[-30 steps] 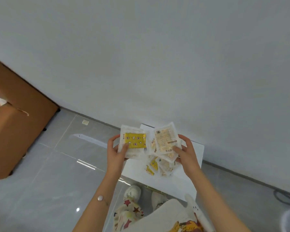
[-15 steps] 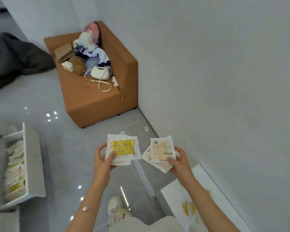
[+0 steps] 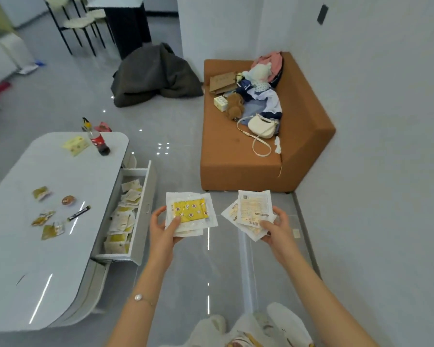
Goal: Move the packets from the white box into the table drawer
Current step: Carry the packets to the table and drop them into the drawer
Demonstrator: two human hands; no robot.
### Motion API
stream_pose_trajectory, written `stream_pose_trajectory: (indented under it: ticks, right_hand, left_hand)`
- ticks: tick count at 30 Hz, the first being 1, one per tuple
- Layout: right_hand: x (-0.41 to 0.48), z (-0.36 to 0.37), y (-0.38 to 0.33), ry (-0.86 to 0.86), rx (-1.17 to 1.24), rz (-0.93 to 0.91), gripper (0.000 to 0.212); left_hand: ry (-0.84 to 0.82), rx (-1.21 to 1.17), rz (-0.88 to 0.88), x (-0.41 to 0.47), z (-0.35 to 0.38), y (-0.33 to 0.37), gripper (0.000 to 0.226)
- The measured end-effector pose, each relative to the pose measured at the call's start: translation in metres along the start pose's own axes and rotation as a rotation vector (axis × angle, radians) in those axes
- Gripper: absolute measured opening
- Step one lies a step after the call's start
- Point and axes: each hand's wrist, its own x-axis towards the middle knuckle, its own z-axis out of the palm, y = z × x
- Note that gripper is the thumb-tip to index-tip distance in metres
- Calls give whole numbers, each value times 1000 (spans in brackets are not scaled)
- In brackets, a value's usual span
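My left hand grips a small stack of white packets, the top one showing a yellow patterned pad. My right hand holds another fanned bunch of white packets, printed side up. Both bunches hover over the grey floor, to the right of the table drawer. That drawer stands pulled open from the white table and holds several similar packets. The white box is out of view.
On the table top lie several small snack wrappers, a dark stick sachet, a cola bottle and a yellow pack. An orange sofa piled with bags and clothes stands ahead, against the right wall. A dark heap lies on the floor.
The view has swung left, from the white box by the wall to the table and its open drawer. Both hands still carry their packets, now spread further apart.
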Motion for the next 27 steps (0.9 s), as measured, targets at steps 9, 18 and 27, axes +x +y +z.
stream_pose_trajectory:
  ticks: [9,18,27]
  right_hand:
    - [108,95,-28,-167,-99,54,49]
    - [239,164,-90,-359,-208,63,49]
    - [331,288,-115,-629,-394,130,50]
  left_hand:
    - [215,-132,-13,87,-25,19,48]
    - [449,-297,-5,181,-6,30,42]
    - [727,-426,29,227,-8,51,45]
